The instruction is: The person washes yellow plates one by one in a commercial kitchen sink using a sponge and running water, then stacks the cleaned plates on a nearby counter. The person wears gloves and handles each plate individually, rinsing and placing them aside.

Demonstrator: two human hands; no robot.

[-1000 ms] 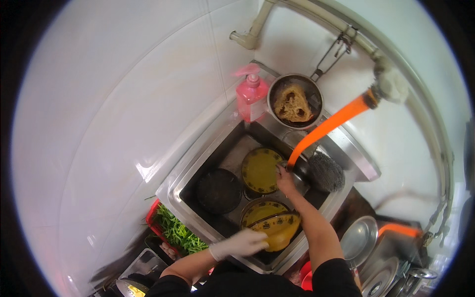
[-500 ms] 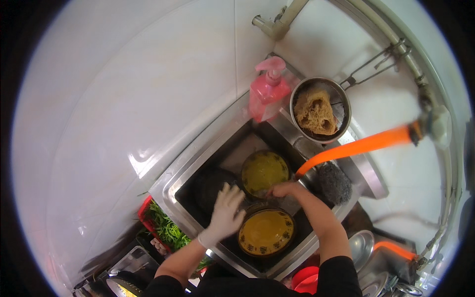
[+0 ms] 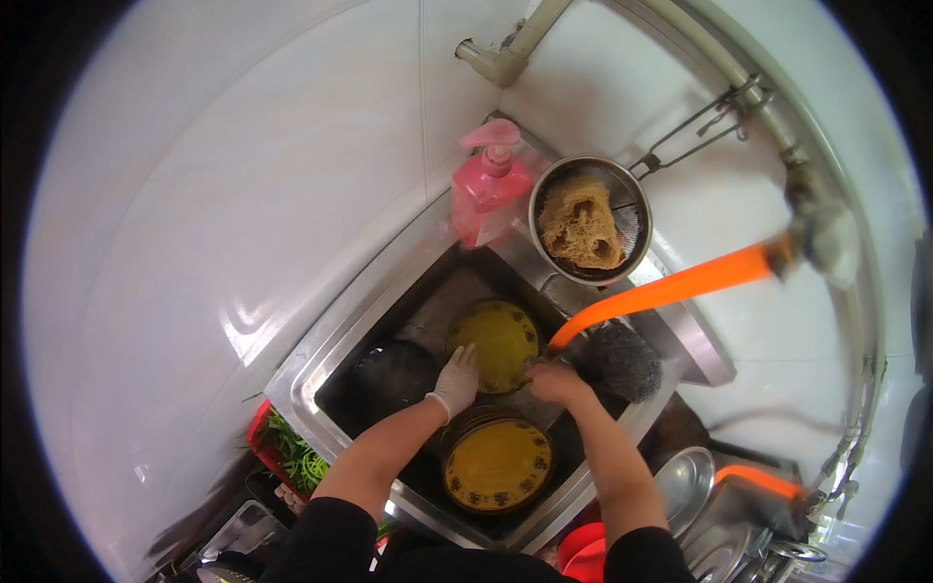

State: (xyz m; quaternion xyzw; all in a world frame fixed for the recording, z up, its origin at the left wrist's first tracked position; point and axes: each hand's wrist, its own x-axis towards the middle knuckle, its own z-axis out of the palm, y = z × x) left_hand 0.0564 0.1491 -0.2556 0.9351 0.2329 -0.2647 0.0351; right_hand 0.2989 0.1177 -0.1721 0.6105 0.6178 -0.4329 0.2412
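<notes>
Steadying the round yellow plate (image 3: 499, 342) nearest the steel sink's (image 3: 364, 309) far corner suits the white-gloved left hand's (image 3: 457, 379) outstretched, unclenched fingers; the curled right hand's (image 3: 558, 383) hold is unclear.

Bright light glares off the wall (image 3: 233, 194); the sink (image 3: 326, 355) lies dimmer, the hose (image 3: 671, 290) seems blurred, and lines bow near the black rim.

The near plate (image 3: 499, 459) is showing amber yellow and the far plate (image 3: 501, 342) a more olive yellow, with dark motifs (image 3: 501, 499) ringing both. The hose (image 3: 680, 286) is showing bright orange, the bottle (image 3: 486, 199) pink, the sponge (image 3: 581, 225) tan, the glove (image 3: 457, 382) whitish and the sleeves (image 3: 328, 539) black, while the leaves (image 3: 294, 452) are showing green, the basket (image 3: 258, 433) red.
</notes>
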